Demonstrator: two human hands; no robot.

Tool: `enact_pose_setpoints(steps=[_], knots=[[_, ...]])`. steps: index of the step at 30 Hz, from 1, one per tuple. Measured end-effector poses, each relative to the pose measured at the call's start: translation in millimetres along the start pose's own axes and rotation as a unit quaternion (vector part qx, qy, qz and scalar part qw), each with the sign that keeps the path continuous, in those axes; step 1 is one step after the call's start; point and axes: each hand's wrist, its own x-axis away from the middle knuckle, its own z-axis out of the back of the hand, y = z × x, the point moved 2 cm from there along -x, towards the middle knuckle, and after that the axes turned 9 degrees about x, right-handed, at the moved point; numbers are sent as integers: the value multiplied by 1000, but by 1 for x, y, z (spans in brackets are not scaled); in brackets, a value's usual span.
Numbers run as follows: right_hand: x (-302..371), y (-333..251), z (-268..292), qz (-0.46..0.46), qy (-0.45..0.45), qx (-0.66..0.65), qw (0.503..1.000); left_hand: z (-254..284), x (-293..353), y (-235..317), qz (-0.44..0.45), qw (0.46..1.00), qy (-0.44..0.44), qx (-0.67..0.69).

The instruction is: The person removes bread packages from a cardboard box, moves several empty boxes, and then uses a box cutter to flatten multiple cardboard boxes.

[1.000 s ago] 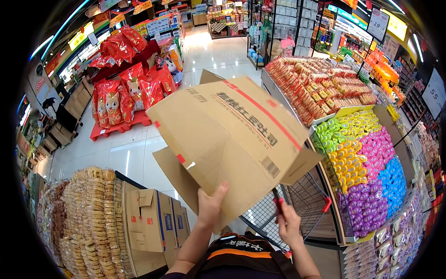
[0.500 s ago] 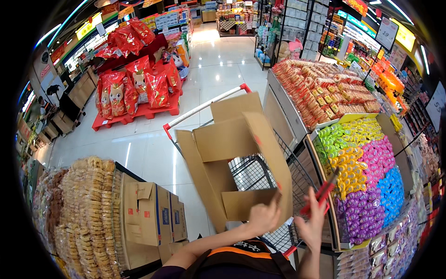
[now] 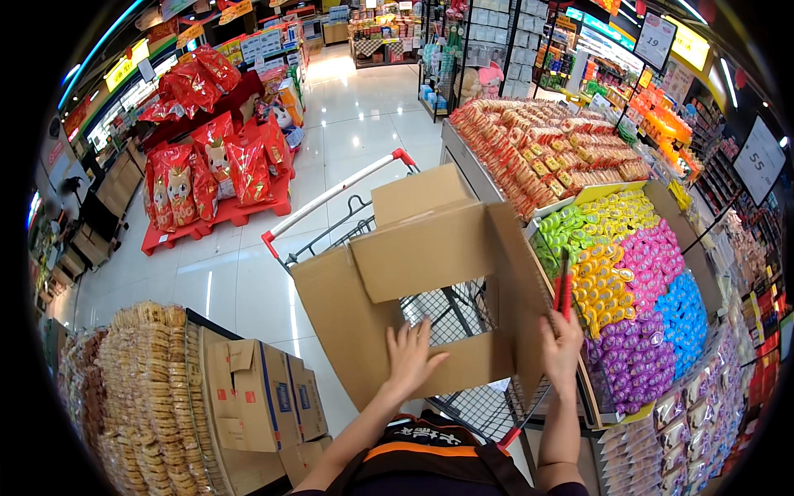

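An open brown cardboard box (image 3: pixel 430 258) lies on top of a wire shopping cart (image 3: pixel 488 420). Its flaps stand around a gap, through which the cart's mesh shows. My left hand (image 3: pixel 409 357) has its fingers spread at the box's near left, over the inner edge and near flap. At the box's right side, my right hand (image 3: pixel 563 343) is closed around a slim red-handled tool (image 3: pixel 563 291). The tool points up with a dark tip; its exact kind is unclear. Whether the right hand also touches the box's right panel, I cannot tell.
Sorted colourful wrapped sweets (image 3: pixel 653 306) fill a bin close on the right, with packaged snacks (image 3: pixel 546 157) behind. At left, stacked cartons (image 3: pixel 258 388) stand beside bagged biscuits (image 3: pixel 149 380). A red pallet (image 3: pixel 223 217) holds large red bags (image 3: pixel 252 169) farther off.
My left hand has gone from the box's right edge to its near left, fingers spreading. My right hand has raised the red tool upright. The box has shifted and turned slightly; the view has shifted too.
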Motion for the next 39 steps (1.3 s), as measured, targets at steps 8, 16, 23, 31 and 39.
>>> enact_pose_setpoints(steps=[8,16,23,31,39], knots=[[-21,0,23,-30,195,-55,979,32,26,52,-179,946,-160,218],[-38,-65,-18,132,248,-41,959,79,-5,46,-219,972,69,46],[-18,-118,-46,207,149,-48,966,132,-48,-31,111,925,339,-126],[-22,-200,-50,436,180,-26,881,122,13,-101,188,932,272,151],[42,-267,-149,509,-104,-145,842,186,84,-80,100,567,404,711]])
